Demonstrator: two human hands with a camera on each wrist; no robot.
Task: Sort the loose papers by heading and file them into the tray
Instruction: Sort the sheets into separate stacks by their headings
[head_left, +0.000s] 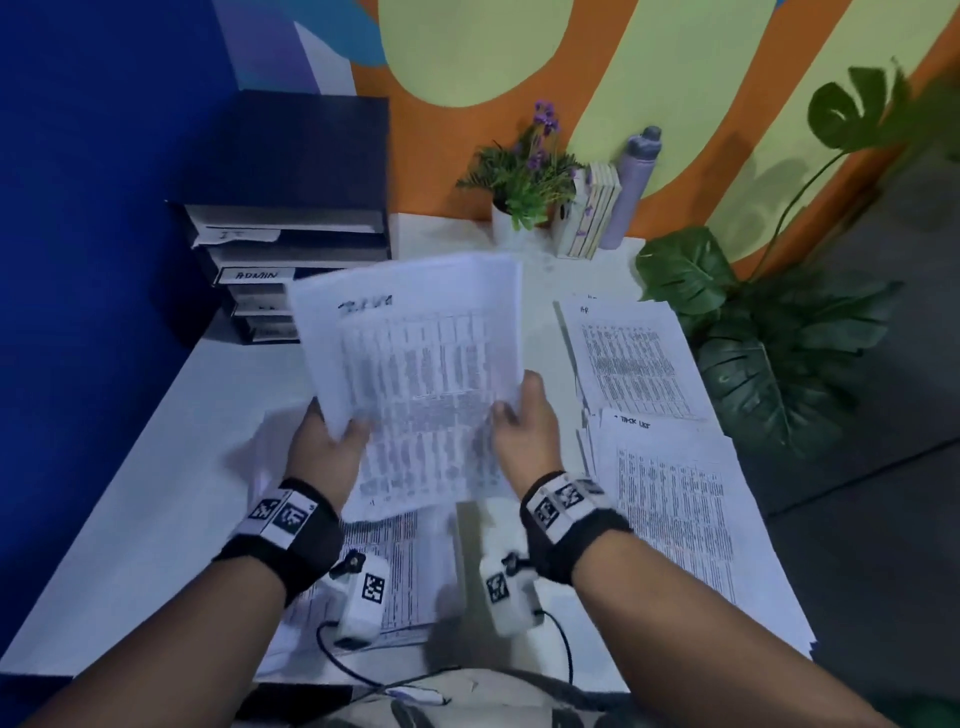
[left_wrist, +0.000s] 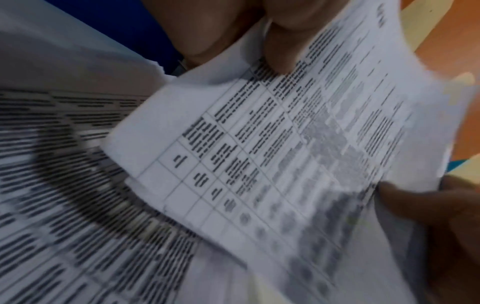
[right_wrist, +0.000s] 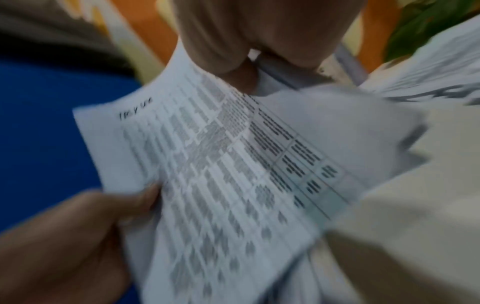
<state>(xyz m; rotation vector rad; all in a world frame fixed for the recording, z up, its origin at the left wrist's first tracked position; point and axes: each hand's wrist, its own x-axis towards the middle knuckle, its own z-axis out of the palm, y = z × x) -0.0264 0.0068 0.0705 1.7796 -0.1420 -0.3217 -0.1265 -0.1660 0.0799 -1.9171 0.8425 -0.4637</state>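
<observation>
A thin bundle of printed sheets with a handwritten heading is held up over the middle of the desk. My left hand pinches its left edge, thumb on top. On the right edge my right hand pinches the same bundle. The dark stacked filing tray stands at the back left, with labelled shelves; two labels read "IT" and "ADMIN". More sheets lie on the desk under my hands. Two sorted piles lie to the right: a far pile and a near pile.
A small potted plant with purple flowers, a few upright books and a grey bottle stand at the back of the white desk. A big-leaved plant crowds the right edge. Blue wall on the left.
</observation>
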